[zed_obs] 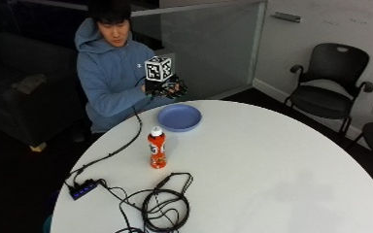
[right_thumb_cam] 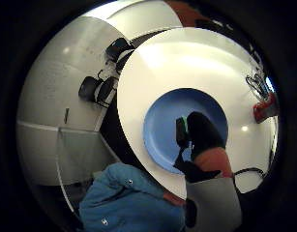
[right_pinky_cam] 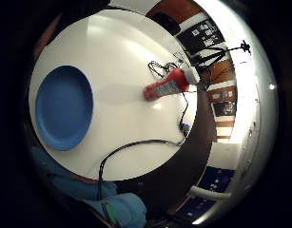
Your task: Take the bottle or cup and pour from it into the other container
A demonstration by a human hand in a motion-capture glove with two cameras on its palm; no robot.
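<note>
An orange bottle (zed_obs: pixel 157 149) with a white cap stands upright on the round white table (zed_obs: pixel 270 160), left of its middle. A blue plate (zed_obs: pixel 179 117) lies near the table's far edge, in front of the person. My gloved right hand (zed_obs: pixel 168 89) hovers in the air above the far edge, just behind and left of the plate, with relaxed fingers and nothing in it. The palm views look down on the plate (right_pinky_cam: pixel 63 107) (right_thumb_cam: pixel 162 125) and, farther off, the bottle (right_pinky_cam: pixel 167 85) (right_thumb_cam: pixel 265 108). A gloved thumb (right_thumb_cam: pixel 202 137) shows over the plate.
A coil of black cable (zed_obs: pixel 164 204) and a small black hub (zed_obs: pixel 83 189) lie at the table's near left, with a cable running up to the hand. A black chair (zed_obs: pixel 332 92) stands at the back right.
</note>
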